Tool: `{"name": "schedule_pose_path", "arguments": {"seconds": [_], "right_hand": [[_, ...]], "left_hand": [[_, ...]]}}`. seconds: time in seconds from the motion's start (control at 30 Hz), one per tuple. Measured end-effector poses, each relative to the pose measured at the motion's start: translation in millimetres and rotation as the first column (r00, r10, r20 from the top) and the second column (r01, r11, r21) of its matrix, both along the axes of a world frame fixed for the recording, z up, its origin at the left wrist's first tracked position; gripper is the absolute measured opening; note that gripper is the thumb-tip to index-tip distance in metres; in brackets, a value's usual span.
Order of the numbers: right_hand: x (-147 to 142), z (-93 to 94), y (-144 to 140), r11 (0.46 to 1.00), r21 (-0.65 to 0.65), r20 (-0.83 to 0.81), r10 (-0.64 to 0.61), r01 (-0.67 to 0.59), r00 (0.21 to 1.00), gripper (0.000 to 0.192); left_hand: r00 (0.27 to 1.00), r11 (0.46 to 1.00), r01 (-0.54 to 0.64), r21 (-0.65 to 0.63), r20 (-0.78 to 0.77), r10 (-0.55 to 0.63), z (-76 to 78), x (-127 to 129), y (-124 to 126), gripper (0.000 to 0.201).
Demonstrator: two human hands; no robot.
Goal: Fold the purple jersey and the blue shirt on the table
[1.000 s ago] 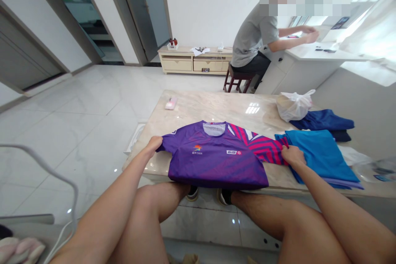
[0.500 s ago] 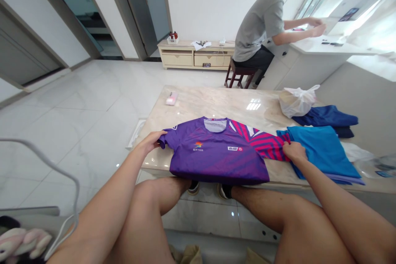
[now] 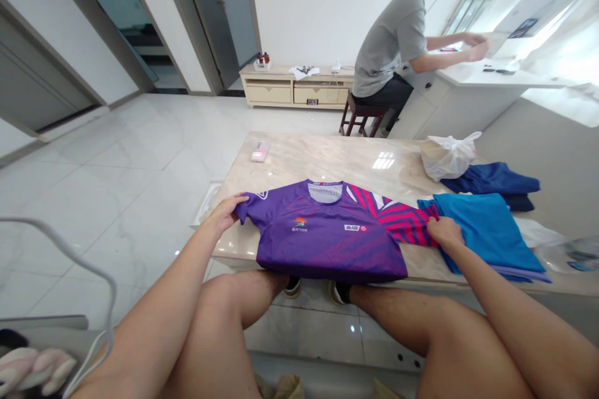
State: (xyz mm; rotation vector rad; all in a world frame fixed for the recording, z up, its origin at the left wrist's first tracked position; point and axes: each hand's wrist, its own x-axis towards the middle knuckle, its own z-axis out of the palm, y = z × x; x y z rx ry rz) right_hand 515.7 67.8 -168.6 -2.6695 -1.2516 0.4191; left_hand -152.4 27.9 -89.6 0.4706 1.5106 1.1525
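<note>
A purple short-sleeved jersey (image 3: 322, 243) lies front side up on the marble-topped table (image 3: 322, 153), its collar pointing away from me and its lower part at the near edge. Its plain purple sleeve end is pinched in my left hand (image 3: 229, 209). My right hand (image 3: 447, 234) is closed on the end of the other sleeve, which has pink and purple stripes. Both sleeves are stretched out sideways. Beside my right hand, partly under that sleeve, lies a folded blue garment (image 3: 491, 227) on top of a lilac one.
Dark blue folded clothes (image 3: 498, 177) and a white plastic bag (image 3: 452, 156) sit at the table's right. A small pink box (image 3: 259, 151) stands at the far left corner. Beyond, a person in grey (image 3: 393, 37) sits on a stool at a white counter.
The purple sleeve is drawn out a little flatter on the left, showing more of its white mark. My right hand keeps its hold on the striped sleeve.
</note>
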Motion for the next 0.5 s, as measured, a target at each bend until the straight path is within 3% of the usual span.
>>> {"name": "schedule_pose_path", "arguments": {"seconds": [0.1, 0.17, 0.27, 0.37, 0.43, 0.5], "right_hand": [[-1, 0.6, 0, 1.000, -0.019, -0.007, 0.004, -0.004, 1.000, 0.029], [-1, 0.2, 0, 1.000, -0.022, -0.017, -0.003, 0.003, 1.000, 0.030], [-1, -1.1, 1, 1.000, -0.009, -0.035, -0.009, 0.009, 0.999, 0.032], [-2, -0.4, 2, 1.000, 0.013, -0.027, 0.001, 0.000, 1.000, 0.042], [-4, 3.4, 1, 0.999, 0.037, -0.014, 0.016, -0.016, 1.000, 0.043], [-6, 10.3, -1, 0.998, 0.056, -0.002, 0.031, -0.030, 1.000, 0.043]], "left_hand": [[0.979, 0.997, -0.082, 0.013, -0.185, 0.083, 0.4, -1, -3, 0.041], [0.875, 0.993, -0.112, 0.030, -0.472, 0.113, -0.5, -3, -5, 0.046], [0.519, 0.998, -0.056, -0.012, -0.855, 0.019, -0.7, -2, -7, 0.058], [0.242, 0.969, 0.109, -0.220, -0.940, -0.240, 1.4, 15, -6, 0.070], [0.086, 0.895, 0.231, -0.381, -0.908, -0.409, 3.4, 34, -4, 0.074], [-0.071, 0.780, 0.339, -0.526, -0.841, -0.536, 5.6, 55, -2, 0.074]]}}
